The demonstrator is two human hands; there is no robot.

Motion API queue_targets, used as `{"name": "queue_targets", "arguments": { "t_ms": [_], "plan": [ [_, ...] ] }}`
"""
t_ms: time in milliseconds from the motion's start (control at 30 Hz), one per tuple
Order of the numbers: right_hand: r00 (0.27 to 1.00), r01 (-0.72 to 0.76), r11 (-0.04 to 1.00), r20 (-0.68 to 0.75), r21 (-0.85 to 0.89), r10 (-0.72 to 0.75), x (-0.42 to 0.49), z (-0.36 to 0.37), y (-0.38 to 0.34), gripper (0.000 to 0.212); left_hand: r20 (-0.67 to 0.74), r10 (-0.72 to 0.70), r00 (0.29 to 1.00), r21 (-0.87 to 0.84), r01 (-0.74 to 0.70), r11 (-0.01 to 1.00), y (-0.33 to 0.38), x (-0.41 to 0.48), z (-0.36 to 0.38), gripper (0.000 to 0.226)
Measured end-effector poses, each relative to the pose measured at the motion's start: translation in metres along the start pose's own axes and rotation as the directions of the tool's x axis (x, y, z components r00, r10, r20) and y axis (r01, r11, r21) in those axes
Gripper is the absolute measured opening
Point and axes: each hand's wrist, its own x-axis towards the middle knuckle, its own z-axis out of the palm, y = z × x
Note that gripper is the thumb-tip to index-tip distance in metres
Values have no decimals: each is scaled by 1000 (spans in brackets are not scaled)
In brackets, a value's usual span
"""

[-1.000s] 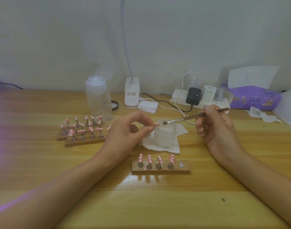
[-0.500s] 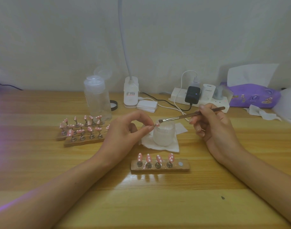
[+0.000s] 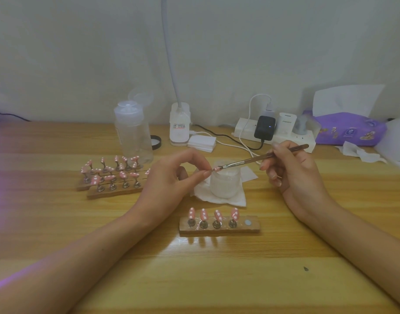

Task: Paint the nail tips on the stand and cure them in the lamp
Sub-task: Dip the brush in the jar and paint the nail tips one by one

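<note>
Left hand [image 3: 169,177]: raised above the desk, thumb and forefinger pinching a small pink nail tip [image 3: 215,169] by its left end; the other fingers are curled behind.
Right hand [image 3: 292,171]: grips a thin brush [image 3: 262,157] like a pen, fingers curled round the handle, which slants up and to the right.
Brush and nail tip: the bristles touch the right end of the held nail tip, both just above the mouth of a frosted jar [image 3: 225,184].
Frosted jar: stands open on a white paper towel [image 3: 219,199], between the two hands.
Near stand [image 3: 219,227]: a wooden bar lying crosswise in front of the jar, closer to the person. Four nail tips [image 3: 213,215], pink with white dots, stand on its pegs in a row; the fifth spot at the right end shows only a bare round magnet [image 3: 247,222].
Far stands [image 3: 112,191]: two more wooden bars side by side, left of the left hand, crowded with pink dotted tips [image 3: 124,175].
Pump bottle [image 3: 132,132]: clear, upright, just behind the far stands.
Gooseneck lamp [image 3: 179,128]: white base against the wall, neck rising out of view at the top.
White pads [image 3: 202,142]: a small stack just right of the lamp base.
Power strip [image 3: 273,137]: at the back right, with a black charger [image 3: 264,128] and other plugs in it.
Tissue pack [image 3: 351,130]: purple, at the far right, a sheet sticking up from it.
Desk [image 3: 194,279]: light wood; a purple glow falls on its left edge and on the left forearm.
</note>
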Motion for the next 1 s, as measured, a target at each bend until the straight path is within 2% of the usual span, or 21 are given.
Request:
{"name": "queue_targets", "arguments": {
  "t_ms": [200, 367, 500, 667, 800, 933, 1000],
  "plan": [
    [998, 13, 1000, 64, 6, -13, -2, 2, -1, 18, -3, 12, 1000, 8, -12, 1000, 1, -1, 0, 7],
    [1000, -12, 1000, 9, 19, 12, -2, 0, -1, 23, -14, 7, 1000, 25, -7, 1000, 1, -2, 0, 6],
    [999, -2, 1000, 42, 9, 1, -2, 1, -1, 20, -10, 11, 1000, 26, -11, 1000, 2, -1, -1, 6],
    [1000, -12, 999, 16, 43, 12, -2, 1, -3, 20, -17, 9, 1000, 24, -9, 1000, 2, -1, 0, 8],
    [997, 9, 1000, 75, 0, -9, -3, 3, -2, 19, -20, 10, 1000, 37, -9, 999, 1, -1, 0, 9],
    [1000, -5, 999, 10, 33, 4, -2, 2, -3, 23, -14, 18, 1000, 35, -18, 999, 1, 0, 0, 8],
    [999, -4, 999, 35, 41, 3, -2, 3, -3, 22, -15, 12, 1000, 26, -11, 1000, 1, 0, 0, 9]
  ]
}}
